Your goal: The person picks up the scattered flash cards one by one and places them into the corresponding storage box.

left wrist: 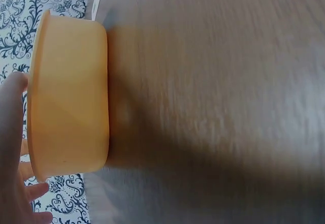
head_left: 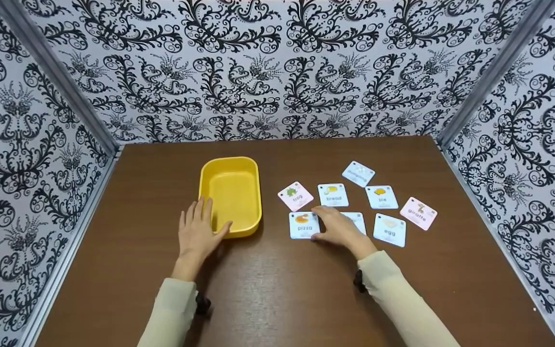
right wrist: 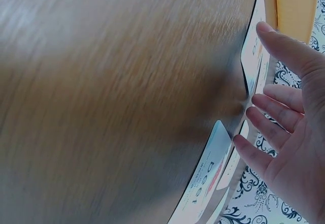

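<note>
On the brown desk point(head_left: 268, 299), the yellow tray point(head_left: 235, 197) stands at 11 o'clock from the middle. The left grip point(head_left: 196, 236) is at the 7 o'clock corner of this tray; its fingers are widely spread at the rim and do not close around anything. The right grip point(head_left: 339, 229) is over the cards, partly spread, the thumb and fingers apart and softly bent. The thumb is at the 5 o'clock corner of the pizza card point(head_left: 301, 231); whether it presses there, I cannot tell. At 3 o'clock from pizza, the beef card point(right wrist: 205, 178) lies partly covered by this grip. The frog card point(head_left: 299, 200) is at 12 o'clock from pizza, and the bread card point(head_left: 333, 196) between 1 and 2. At 3 o'clock from bread lies the pie card point(head_left: 381, 197), with the egg card point(head_left: 389, 231) near its 6 o'clock and the giraffe card point(head_left: 418, 213) at its 4 o'clock.
</note>
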`<state>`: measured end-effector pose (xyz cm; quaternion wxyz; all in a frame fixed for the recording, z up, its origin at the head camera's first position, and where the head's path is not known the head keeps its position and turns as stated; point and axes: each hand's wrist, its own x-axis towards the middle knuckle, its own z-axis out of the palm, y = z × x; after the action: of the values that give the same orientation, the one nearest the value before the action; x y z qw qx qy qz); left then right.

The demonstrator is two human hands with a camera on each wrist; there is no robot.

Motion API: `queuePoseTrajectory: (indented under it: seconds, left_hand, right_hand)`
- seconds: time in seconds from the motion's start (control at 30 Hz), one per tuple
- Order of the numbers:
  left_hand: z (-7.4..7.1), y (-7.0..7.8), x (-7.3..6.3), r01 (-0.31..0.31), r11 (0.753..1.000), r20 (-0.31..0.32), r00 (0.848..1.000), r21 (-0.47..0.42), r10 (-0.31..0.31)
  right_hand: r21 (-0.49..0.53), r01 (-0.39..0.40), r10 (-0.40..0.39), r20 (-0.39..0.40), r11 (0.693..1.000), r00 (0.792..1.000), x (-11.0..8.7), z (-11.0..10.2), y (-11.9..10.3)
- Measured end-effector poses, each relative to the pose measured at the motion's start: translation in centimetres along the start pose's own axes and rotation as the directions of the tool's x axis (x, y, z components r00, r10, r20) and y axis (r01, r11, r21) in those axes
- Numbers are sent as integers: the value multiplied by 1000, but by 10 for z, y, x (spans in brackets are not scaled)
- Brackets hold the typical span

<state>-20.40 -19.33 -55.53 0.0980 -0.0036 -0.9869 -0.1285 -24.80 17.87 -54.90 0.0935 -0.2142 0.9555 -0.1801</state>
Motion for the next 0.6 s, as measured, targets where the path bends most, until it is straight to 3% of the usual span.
queuePoseTrajectory:
  seconds: [0.2,0.6]
  left_hand:
    - [-1,3,2,0,1000,31,1000,-15,1]
    - [4,5,1,7,1000,27,1000,-16,-7]
  right_hand:
    - [-11,19,-20,-15,1000,1000,-1,1,0]
    - [-21,-3,3,-3,1000,1000,4,1,-1]
